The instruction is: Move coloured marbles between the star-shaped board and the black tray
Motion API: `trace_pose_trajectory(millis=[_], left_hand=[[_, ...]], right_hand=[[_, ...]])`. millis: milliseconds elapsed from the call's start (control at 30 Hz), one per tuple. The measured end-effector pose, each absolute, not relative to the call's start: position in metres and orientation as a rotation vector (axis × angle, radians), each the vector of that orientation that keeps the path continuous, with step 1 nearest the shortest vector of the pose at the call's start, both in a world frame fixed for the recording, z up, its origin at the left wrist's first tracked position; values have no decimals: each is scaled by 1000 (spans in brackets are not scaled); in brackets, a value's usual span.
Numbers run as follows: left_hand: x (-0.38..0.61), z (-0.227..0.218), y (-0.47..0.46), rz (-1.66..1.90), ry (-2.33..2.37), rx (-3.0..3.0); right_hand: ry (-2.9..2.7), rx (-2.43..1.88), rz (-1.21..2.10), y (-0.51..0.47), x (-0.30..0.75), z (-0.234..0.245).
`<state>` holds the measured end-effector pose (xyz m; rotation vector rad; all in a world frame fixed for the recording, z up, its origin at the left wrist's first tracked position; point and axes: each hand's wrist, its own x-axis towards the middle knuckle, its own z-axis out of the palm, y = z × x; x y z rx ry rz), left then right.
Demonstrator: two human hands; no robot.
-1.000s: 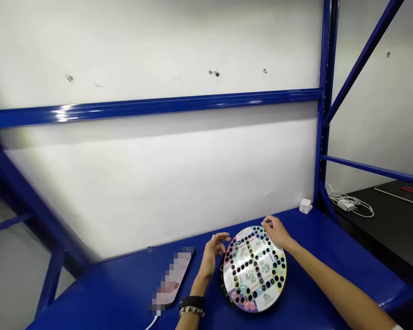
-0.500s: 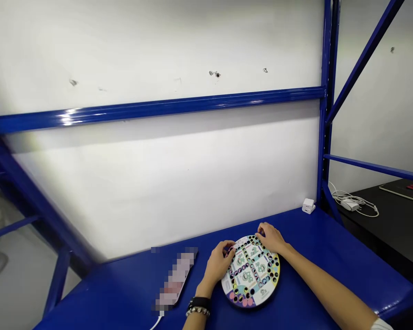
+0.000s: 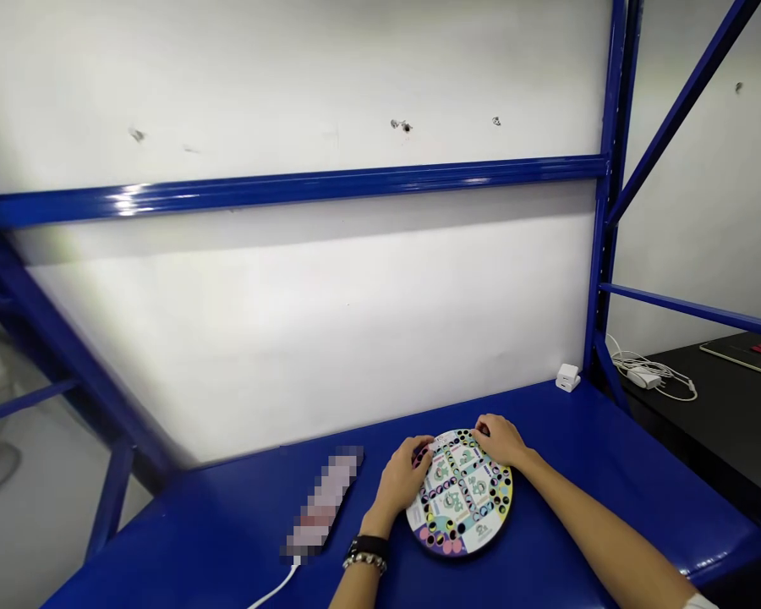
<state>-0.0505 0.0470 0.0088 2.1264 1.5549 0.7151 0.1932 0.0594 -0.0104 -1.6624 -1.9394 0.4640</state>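
Note:
A round game board [image 3: 462, 495] lies on the blue tabletop, printed with cartoon figures in white panels and rows of dark round holes, with coloured sections along its edge. My left hand [image 3: 404, 475] curls round its upper left rim, thumb on the top face and fingers over the far side. At the upper right rim, my right hand [image 3: 500, 440] grips the edge with bent fingers; its fingertips are partly hidden behind the board's edge. A dark band and a beaded bracelet [image 3: 366, 558] circle my left wrist.
Left of the board lies a blurred-out phone-like slab [image 3: 323, 507] with a white cable [image 3: 272, 592]. White charger blocks [image 3: 568, 378] sit at the back right corner. Blue rack posts [image 3: 599, 254] frame the table, and a black desk [image 3: 723, 406] with coiled white cables stands to the right.
The camera view has shifted slightly, so the table and wall appear a little higher. Both hands keep their places on the board's rim.

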Motion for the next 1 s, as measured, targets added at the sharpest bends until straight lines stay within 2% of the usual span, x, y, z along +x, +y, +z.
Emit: trace_pose_trajectory(millis=[200,433,1000], left_hand=[[-48,15,44,724,1623,2157],[-48,22,44,573,1883,2004],[-49,23,46,737,1835,1933]], right_hand=[[-1923,-1618,464,55,195,-11],[-1895,-1610,504,55,196,-12],[-1741,-1562,652,56,194,-17]])
